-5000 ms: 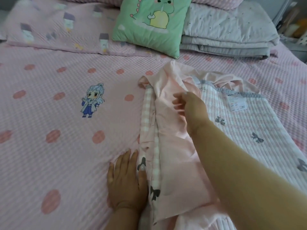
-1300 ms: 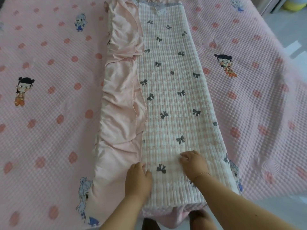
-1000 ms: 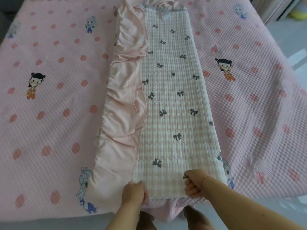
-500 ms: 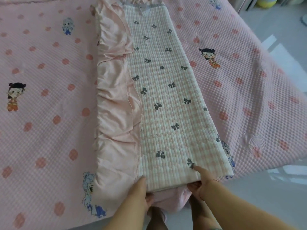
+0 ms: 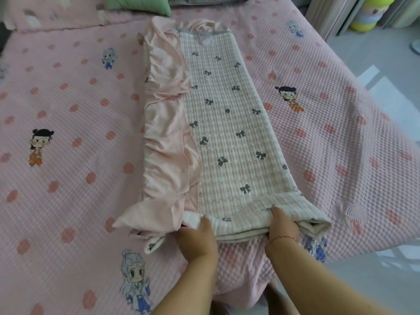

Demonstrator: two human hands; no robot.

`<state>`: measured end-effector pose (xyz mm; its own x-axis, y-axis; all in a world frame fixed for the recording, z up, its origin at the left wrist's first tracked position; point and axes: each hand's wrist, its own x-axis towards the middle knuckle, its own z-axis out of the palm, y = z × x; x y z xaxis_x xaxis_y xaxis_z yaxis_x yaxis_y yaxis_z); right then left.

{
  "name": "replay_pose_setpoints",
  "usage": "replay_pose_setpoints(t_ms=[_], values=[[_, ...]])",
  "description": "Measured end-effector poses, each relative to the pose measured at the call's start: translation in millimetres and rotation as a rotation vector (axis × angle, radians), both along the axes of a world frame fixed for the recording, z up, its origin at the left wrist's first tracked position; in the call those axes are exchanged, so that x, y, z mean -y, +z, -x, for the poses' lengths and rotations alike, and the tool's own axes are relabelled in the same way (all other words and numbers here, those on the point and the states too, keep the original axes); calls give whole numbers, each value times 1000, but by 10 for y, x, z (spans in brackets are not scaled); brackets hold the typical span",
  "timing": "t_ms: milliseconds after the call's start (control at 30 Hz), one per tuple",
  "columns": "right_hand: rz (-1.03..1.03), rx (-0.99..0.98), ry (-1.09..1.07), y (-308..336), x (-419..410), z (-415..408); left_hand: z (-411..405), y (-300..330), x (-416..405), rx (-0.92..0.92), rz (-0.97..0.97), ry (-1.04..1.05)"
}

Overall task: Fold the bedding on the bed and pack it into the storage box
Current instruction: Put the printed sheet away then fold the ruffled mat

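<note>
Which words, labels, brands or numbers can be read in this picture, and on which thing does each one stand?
No text can be read.
White tag at the far end of the folded quilt: any print on it is too small and blurred to read.
Bed cover: only cartoon figures and dots, no words.
Green pillow: no text shows.

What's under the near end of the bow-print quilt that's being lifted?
Under the raised end of the quilt, both hands' fingers and more folded layers; beyond that the pink bedspread. Left hand and right hand hide the rest.
</note>
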<state>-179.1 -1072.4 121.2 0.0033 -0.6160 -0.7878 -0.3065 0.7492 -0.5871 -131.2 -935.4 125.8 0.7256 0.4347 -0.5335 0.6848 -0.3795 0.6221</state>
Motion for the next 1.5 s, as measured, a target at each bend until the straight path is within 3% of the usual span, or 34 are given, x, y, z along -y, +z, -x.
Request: replay_pose_setpoints(t_ms=[167,300,433,633,800,967,1233,1400,1500], values=[[109,76,86,180,185,-361,-397,157,59,145,35,50],[147,133,116,296,327,-691,-739,304,118,334,36,-119],[153,128,140,377,445,-950,-1055,318,187,279,19,-169],[89,144,198,344,590,-1198,-1416,208,29,83,147,89],[53,141,206,381,769,-1411,-1688,280,52,100,289,172],[183,153,302,652,1103,-1919,-2322,564,300,247,366,51],[280,133,269,771,1656,-3050,-3619,716,820,354,390,-151],[295,248,296,819,1991,-3983,-4618,745,1096,439,338,-272],[399,305,478,836,2196,-4597,-5194,814,1234,549,307,-376]])
